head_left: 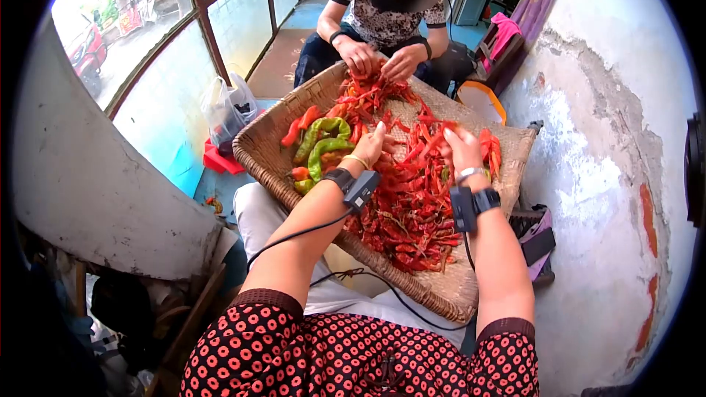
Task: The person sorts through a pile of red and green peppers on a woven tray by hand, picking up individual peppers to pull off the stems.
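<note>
A shallow woven basket (254, 134) rests across my lap, with a heap of red chili peppers (408, 209) in it. My left hand (371, 147) is over the middle of the basket, thumb raised and apart from the fingers, whose tips are partly hidden. Beside it on the left lie large green peppers (323, 154) and a few orange-red ones. On the right, my right hand (463, 151) is closed at the thumb and fingertips around a red chili pepper (446, 127), slightly blurred. Both wrists carry black strapped devices with cables.
Opposite me a seated person (386, 0) has both hands in the peppers at the basket's far edge. A white plastic bag (224, 110) stands left of the basket, near the window. A rough plaster wall (588, 154) rises close on the right. A cable crosses my lap.
</note>
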Available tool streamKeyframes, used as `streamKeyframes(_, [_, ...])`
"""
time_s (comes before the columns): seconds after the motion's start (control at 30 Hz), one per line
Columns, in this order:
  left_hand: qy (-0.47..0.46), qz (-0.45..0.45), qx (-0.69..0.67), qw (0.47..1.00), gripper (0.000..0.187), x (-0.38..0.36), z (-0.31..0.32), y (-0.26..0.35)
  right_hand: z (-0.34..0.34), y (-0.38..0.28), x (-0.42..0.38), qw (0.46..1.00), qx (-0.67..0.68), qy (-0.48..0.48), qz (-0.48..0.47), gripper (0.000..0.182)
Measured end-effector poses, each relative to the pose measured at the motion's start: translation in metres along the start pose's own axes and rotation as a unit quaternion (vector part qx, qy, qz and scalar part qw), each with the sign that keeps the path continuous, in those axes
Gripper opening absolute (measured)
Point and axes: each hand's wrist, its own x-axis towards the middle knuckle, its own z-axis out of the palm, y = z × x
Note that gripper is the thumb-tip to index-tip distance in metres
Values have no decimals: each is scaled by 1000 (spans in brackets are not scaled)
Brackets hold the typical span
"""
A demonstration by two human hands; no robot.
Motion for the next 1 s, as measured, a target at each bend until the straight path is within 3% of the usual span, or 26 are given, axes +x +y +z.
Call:
streamKeyframes(0.1, [19, -32, -33, 999, 65, -3, 0, -2, 33, -20, 19, 998, 11, -59, -28, 19])
streamKeyframes(0.2, [-25, -28, 55, 998, 51, 4, -4, -9, 59, -36, 40, 996, 32, -66, -46, 18])
streamKeyframes(0.33, [-38, 5, 183, 982, 35, -6, 5, -6, 69, -37, 41, 991, 35, -83, -95, 36])
streamKeyframes(0.4, [-30, 165, 368, 915, 29, -12, 7, -5, 57, -19, 49, 992, -19, -77, -98, 48])
streamKeyframes(0.43, [4, 236, 419, 877, 25, -8, 9, -14, 42, 2, 66, 973, -194, -83, -97, 47])
streamKeyframes(0.47, [3, 234, 417, 878, 25, -10, 11, -15, 30, 16, 63, 939, -279, -89, -179, 43])
streamKeyframes(0.53, [-21, 276, 513, 812, 25, -12, 15, -13, 21, 13, 34, 827, -523, -128, -160, 31])
streamKeyframes(0.6, [-28, 305, 510, 804, 26, -4, 17, -22, 21, 23, 5, 700, -678, -125, -189, 25])
streamKeyframes(0.63, [-83, 244, 547, 796, 26, -5, 20, -18, 18, 37, -3, 697, -664, -125, -239, 28])
streamKeyframes(0.67, [-137, 180, 580, 782, 26, -6, 21, -15, 17, 48, -8, 712, -645, -153, -230, 33])
streamKeyframes(0.73, [-137, 188, 597, 768, 26, -12, 22, -16, 21, 59, -22, 757, -593, -190, -197, 35])
streamKeyframes(0.8, [-138, 205, 600, 761, 25, -16, 22, -16, 22, 74, -23, 767, -576, -175, -220, 33])
streamKeyframes(1.0, [-123, 167, 601, 772, 17, -24, 29, -13, 14, 84, -27, 762, -582, -165, -232, 26])
